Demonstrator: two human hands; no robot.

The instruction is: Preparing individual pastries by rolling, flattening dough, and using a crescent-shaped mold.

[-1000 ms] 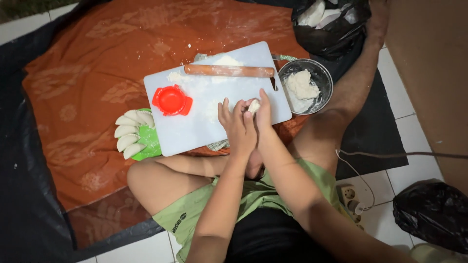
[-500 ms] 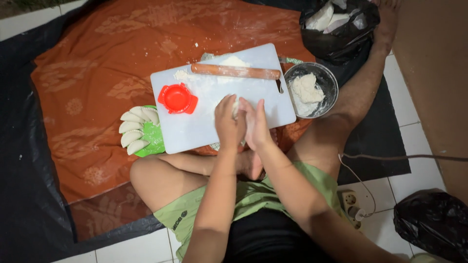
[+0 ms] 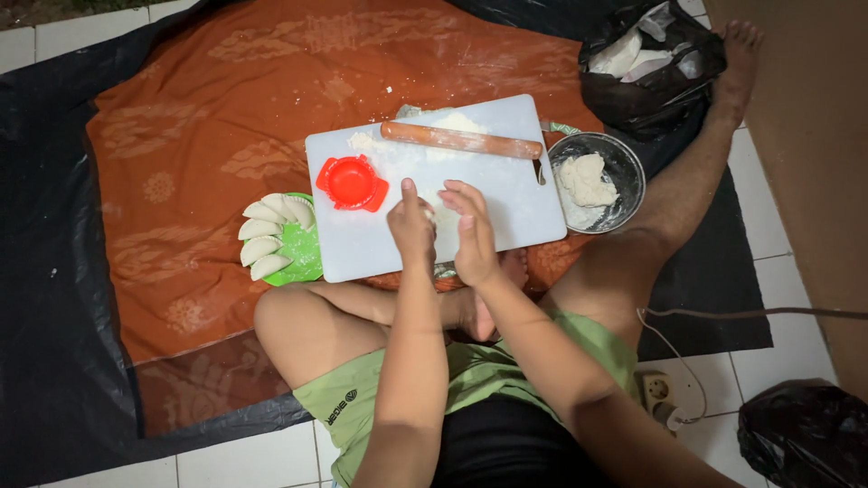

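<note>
My left hand [image 3: 411, 226] and my right hand [image 3: 473, 233] are pressed together around a small piece of white dough [image 3: 441, 213], held just above a floured white cutting board [image 3: 506, 194]. Only a sliver of the dough shows between the palms. A wooden rolling pin [image 3: 461, 140] lies across the far side of the board, next to a heap of flour. A red round dumpling mould [image 3: 352, 183] sits on the board's left part.
A metal bowl [image 3: 624, 163] with a lump of dough stands right of the board. Several folded white dumplings lie on a green plate [image 3: 303, 253] at the left. An orange cloth [image 3: 181, 163] over black sheeting covers the floor. Black bags sit far right and near right.
The view has shifted slightly. My hands stay together over the board's near edge, working the dough between the palms with the fingers now more spread.
</note>
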